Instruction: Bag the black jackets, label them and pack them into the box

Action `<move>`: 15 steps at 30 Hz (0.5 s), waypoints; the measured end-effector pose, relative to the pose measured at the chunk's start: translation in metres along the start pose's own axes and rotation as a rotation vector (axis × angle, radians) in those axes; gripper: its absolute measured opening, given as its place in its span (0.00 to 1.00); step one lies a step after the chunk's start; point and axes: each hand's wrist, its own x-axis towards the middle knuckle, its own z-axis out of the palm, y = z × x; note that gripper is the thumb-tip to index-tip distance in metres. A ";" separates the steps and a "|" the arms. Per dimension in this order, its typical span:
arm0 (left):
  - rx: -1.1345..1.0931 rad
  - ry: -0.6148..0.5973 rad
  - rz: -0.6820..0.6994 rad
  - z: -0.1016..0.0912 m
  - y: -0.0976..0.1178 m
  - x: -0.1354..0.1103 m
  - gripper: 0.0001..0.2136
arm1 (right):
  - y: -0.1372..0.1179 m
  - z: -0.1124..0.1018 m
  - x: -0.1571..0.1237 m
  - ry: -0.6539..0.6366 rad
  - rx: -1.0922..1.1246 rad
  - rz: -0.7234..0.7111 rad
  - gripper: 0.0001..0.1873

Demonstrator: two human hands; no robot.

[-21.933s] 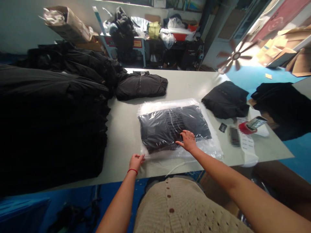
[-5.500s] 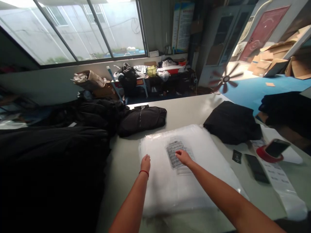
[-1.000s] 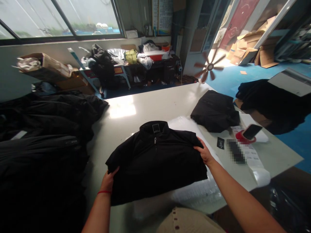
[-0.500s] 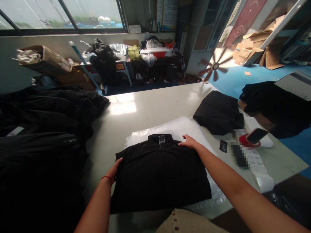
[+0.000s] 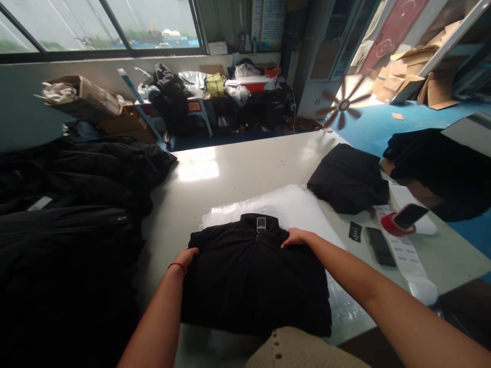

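Note:
A folded black jacket [image 5: 253,281] with a stand-up collar and front zip lies in front of me. A dark label [image 5: 261,225] shows inside its collar. My left hand [image 5: 187,256], with a red cord at the wrist, grips the side edge near the shoulder. Its thumb is on top and the other fingers are hidden. At the other shoulder, close to the collar, my right hand [image 5: 296,237] is closed on the cloth. Beneath the jacket is a stack of clear plastic bags [image 5: 299,204].
Black garments [image 5: 69,245] are heaped at left. Another folded black garment [image 5: 349,176] lies to the right, near a black phone [image 5: 380,246], a black tag [image 5: 355,231], a red tape roll [image 5: 391,225] and a label strip [image 5: 410,260]. A fan [image 5: 343,105] stands beyond the table [image 5: 253,163].
My right hand has gone from spread fingers to a closed grip on the jacket's shoulder. The jacket's sides have drawn in slightly, and its front now shows more creases.

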 end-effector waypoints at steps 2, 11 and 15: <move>0.015 0.015 0.038 0.003 0.008 -0.003 0.04 | 0.004 0.009 -0.011 -0.009 0.081 0.009 0.26; 0.136 0.074 0.311 0.025 0.104 -0.024 0.09 | 0.015 0.036 -0.080 -0.164 0.741 -0.013 0.10; 0.475 0.156 0.544 0.058 0.196 -0.056 0.11 | 0.009 0.058 -0.109 -0.192 1.116 -0.023 0.09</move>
